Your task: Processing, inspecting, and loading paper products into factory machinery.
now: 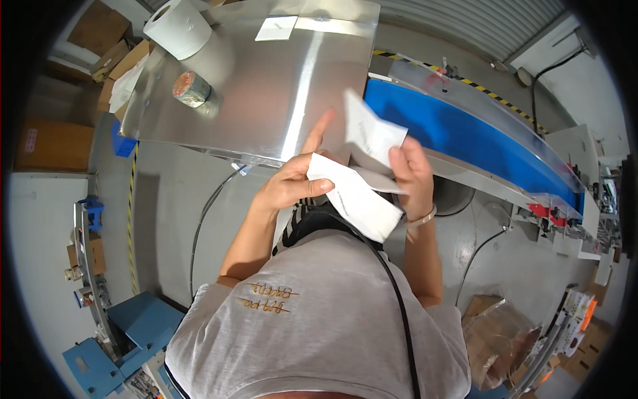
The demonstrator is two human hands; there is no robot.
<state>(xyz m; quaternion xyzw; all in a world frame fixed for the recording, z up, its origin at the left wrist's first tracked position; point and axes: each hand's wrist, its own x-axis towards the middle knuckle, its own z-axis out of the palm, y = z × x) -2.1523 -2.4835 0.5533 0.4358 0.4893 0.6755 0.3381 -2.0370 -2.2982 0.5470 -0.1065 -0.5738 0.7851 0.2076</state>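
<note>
My left hand pinches a white printed paper piece between its thumb and fingers, with the index finger stretched out toward the metal table. In my right hand is another white printed paper piece, gripped at its right edge and blurred at its top. A further white layer shows between the two pieces, close to the right fingers; I cannot tell which piece it belongs to. Both hands are raised in front of my body, near the table's right front corner and the blue conveyor belt.
On the shiny metal table stand a large white roll and a short cylinder with a reddish top; a white card lies farther back. A black cable runs down over my shirt. Cardboard boxes are at the left.
</note>
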